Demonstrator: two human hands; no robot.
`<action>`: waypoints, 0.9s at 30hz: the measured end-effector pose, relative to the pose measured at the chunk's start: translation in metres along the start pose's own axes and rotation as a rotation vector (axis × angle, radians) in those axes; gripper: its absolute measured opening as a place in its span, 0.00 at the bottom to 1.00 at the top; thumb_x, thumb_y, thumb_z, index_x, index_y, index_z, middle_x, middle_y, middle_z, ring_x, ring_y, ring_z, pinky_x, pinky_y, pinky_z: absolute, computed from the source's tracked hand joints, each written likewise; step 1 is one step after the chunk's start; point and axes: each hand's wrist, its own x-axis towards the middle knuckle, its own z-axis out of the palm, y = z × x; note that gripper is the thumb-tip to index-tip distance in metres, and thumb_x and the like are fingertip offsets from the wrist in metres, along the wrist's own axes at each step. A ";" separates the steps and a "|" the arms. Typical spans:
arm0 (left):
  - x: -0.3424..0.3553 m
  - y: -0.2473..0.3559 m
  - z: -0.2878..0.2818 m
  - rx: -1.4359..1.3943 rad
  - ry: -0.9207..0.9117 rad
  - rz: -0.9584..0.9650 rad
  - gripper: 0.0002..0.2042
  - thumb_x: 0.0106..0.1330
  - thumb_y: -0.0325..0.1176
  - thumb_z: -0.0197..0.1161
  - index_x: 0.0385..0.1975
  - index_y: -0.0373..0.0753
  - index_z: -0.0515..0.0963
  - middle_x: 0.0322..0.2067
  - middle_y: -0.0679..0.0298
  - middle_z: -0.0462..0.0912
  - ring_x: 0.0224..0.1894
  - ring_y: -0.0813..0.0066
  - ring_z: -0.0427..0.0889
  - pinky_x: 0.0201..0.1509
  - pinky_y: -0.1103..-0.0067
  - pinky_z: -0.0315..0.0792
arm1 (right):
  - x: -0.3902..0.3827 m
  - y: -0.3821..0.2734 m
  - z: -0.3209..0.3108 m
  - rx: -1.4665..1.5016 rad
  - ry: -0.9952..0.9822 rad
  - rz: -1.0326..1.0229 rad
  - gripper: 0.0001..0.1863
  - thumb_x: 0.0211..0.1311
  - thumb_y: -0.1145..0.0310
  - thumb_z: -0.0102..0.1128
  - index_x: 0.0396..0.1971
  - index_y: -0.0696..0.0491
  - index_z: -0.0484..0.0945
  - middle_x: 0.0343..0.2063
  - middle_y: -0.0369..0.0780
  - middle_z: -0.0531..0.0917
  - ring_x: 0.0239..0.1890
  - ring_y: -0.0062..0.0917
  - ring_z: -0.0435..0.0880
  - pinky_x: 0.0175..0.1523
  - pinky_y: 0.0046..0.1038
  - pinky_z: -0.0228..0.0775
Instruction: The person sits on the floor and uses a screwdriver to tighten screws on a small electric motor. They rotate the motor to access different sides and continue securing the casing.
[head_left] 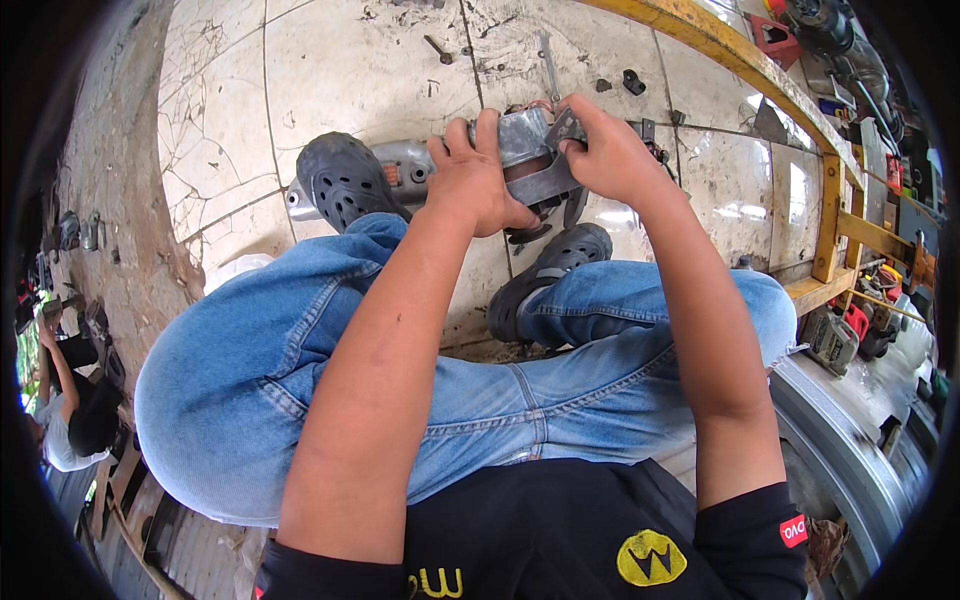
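A long grey metal machine body (405,158) with screw holes and a small orange label lies across the floor before me. My left hand (468,188) straddles its middle, fingers over the far side and thumb on the near side. At its right part, my right hand (612,155) pinches a small dark metal plate (566,130) between thumb and fingers. Just below that plate runs a curved grey metal strip (545,184). A black clog (343,180) on my left foot rests against the machine's left part. What lies under my palms is hidden.
Beyond the machine, a bolt (438,49), a wrench-like tool (549,66) and a small dark part (633,81) lie on dirty tiles. A yellow metal frame (740,52) stands at the right, with tools behind it. Another person (75,420) is at far left.
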 end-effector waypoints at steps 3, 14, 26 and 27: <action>0.000 0.000 -0.001 0.000 0.000 0.024 0.67 0.35 0.48 0.85 0.74 0.50 0.39 0.67 0.49 0.50 0.71 0.37 0.50 0.68 0.52 0.67 | 0.001 0.004 0.000 0.022 0.027 -0.023 0.20 0.59 0.72 0.60 0.52 0.50 0.71 0.38 0.56 0.84 0.46 0.56 0.80 0.49 0.49 0.71; 0.001 0.005 -0.007 0.001 -0.075 -0.028 0.71 0.33 0.51 0.85 0.74 0.45 0.36 0.69 0.42 0.46 0.71 0.36 0.49 0.74 0.60 0.60 | -0.004 0.001 0.018 0.126 0.213 0.006 0.19 0.59 0.73 0.60 0.52 0.52 0.70 0.37 0.58 0.83 0.46 0.57 0.80 0.50 0.50 0.70; 0.001 0.001 0.001 -0.029 0.010 0.004 0.67 0.35 0.47 0.85 0.74 0.49 0.40 0.67 0.49 0.50 0.71 0.34 0.49 0.67 0.49 0.67 | 0.009 0.005 -0.012 0.069 -0.023 0.051 0.18 0.58 0.69 0.62 0.49 0.53 0.75 0.39 0.51 0.83 0.44 0.45 0.82 0.51 0.39 0.73; 0.001 0.000 0.003 -0.031 0.023 0.012 0.67 0.35 0.47 0.85 0.74 0.49 0.40 0.67 0.49 0.50 0.71 0.34 0.49 0.67 0.49 0.67 | 0.009 0.004 -0.012 0.037 -0.039 0.041 0.18 0.58 0.68 0.62 0.49 0.53 0.75 0.39 0.51 0.83 0.45 0.46 0.82 0.50 0.40 0.73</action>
